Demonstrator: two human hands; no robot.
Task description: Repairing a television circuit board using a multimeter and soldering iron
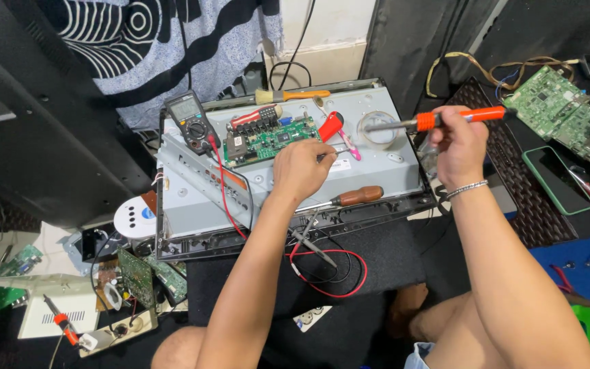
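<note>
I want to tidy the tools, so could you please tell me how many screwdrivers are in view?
2: a brown-handled screwdriver on the metal panel near the left hand, and an orange-handled one at lower left. More may be hidden in the clutter.

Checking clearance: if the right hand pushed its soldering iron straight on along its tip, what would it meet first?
Probably the tape roll: the right hand points the soldering iron leftward, tip already over the roll; depth unclear.
</note>
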